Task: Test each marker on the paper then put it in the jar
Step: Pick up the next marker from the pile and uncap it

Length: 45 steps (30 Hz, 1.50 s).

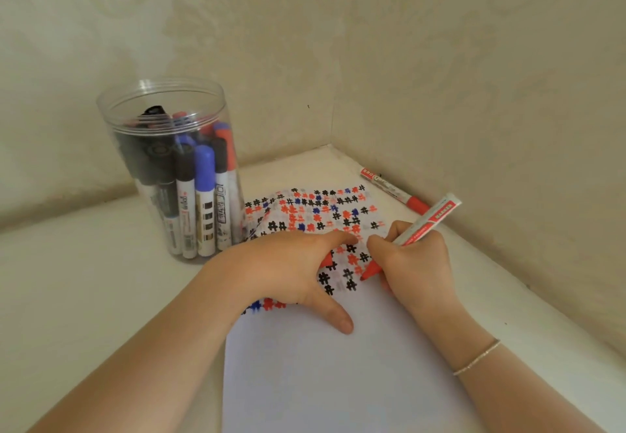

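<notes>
A white paper lies on the table, its far half covered in black, red and blue hash marks. My right hand grips an uncapped red marker, whose tip touches the paper just below the marks. My left hand rests on the paper to the left of the tip, thumb spread toward me. A red cap peeks out from under its fingers. A clear plastic jar stands at the left with several black, blue and red markers upright in it.
A second red marker, capped, lies by the right wall behind the paper. The table sits in a corner, with walls close behind and to the right. Bare tabletop lies to the left of the paper.
</notes>
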{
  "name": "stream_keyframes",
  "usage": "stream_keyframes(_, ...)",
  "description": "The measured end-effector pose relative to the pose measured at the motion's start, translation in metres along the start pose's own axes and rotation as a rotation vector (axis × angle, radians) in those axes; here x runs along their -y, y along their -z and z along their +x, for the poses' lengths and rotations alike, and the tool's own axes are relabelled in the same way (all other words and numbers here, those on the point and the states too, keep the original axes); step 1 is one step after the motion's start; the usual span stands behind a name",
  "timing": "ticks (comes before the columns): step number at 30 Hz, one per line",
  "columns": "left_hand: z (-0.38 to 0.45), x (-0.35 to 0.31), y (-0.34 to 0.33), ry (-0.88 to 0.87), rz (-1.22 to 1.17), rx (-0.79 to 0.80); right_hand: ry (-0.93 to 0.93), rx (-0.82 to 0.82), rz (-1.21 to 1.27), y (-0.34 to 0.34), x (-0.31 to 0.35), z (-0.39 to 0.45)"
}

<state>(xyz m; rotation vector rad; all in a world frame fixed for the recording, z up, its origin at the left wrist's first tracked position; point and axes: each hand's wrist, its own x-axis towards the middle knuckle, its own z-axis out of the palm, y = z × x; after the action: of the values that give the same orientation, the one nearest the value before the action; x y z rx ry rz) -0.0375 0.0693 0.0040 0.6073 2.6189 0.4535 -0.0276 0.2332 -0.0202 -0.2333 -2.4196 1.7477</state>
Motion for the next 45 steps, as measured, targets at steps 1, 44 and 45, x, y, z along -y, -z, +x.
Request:
stream_keyframes(1, 0.0000, 0.0001, 0.0001, -0.008, 0.005, 0.000, 0.003, 0.001, -0.003, -0.0001, 0.0001, 0.0001)
stream_keyframes(44, 0.0019, 0.0022, -0.0002, -0.032, 0.007, 0.004, 0.045, 0.005, -0.026, -0.0016, -0.0003, -0.0010)
stream_keyframes(45, 0.0022, 0.0027, -0.0006, -0.033, 0.004, 0.002, 0.057, 0.007, -0.037, -0.0030, -0.0015, -0.0006)
